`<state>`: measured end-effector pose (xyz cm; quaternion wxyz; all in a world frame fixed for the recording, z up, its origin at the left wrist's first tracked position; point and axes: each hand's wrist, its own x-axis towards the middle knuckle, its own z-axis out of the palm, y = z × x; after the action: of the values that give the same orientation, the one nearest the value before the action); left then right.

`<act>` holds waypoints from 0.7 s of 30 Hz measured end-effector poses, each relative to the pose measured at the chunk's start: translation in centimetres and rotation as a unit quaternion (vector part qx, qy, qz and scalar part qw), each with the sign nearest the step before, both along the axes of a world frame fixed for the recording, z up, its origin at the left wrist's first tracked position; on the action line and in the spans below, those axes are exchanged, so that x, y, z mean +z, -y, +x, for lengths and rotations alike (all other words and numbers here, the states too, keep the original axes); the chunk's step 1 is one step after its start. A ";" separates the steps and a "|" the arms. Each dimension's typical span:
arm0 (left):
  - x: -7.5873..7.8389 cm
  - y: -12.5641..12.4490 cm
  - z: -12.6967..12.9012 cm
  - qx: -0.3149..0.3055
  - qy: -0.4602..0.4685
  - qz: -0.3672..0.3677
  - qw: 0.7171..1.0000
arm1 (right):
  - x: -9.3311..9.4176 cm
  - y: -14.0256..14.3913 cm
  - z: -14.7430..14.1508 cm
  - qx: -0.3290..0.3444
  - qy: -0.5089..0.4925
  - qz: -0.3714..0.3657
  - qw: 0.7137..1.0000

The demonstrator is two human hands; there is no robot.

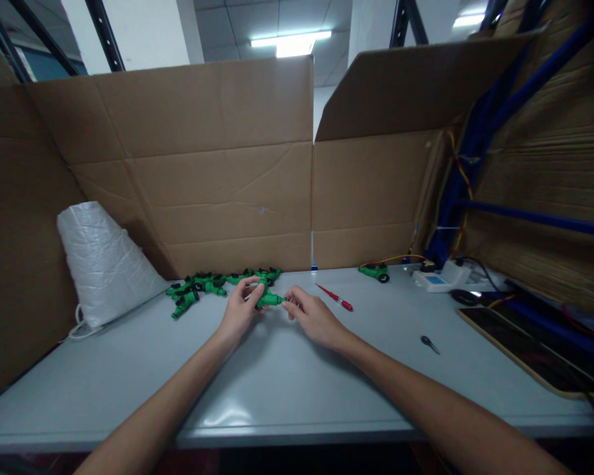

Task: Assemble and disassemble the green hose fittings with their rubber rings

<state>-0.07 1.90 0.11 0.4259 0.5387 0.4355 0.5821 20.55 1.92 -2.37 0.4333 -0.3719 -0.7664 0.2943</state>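
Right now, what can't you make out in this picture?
- Green part, head view: small, partly covered by the left hand and right hand; its shape is unclear.
- Green pile: too small to count.
- Black item: too small to identify.
- Tray: cut off at the edge.

No text, label, brand, number or sign is legible on anything here.

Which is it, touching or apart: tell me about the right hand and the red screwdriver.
Apart. The head view shows bare grey table between the right hand and the red screwdriver, which lies behind the hand.
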 end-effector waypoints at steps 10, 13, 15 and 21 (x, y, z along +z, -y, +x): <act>-0.1 -0.1 0.1 -0.031 0.008 -0.004 0.999 | 0.8 0.5 0.1 -0.017 0.028 0.003 0.999; 0.1 0.1 0.3 -0.047 0.012 -0.001 0.999 | 0.8 0.5 0.1 -0.029 0.044 0.015 0.998; 0.2 0.3 0.3 -0.056 0.009 -0.003 0.998 | 0.7 0.5 0.1 -0.036 0.056 0.023 0.997; 0.5 0.8 0.4 -0.063 -0.010 -0.014 0.998 | 0.5 0.3 0.1 -0.060 0.075 0.053 0.994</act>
<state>0.28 1.14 0.60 0.4653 0.5648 0.4127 0.5424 20.68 1.62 -1.91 0.4103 -0.4144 -0.7879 0.1978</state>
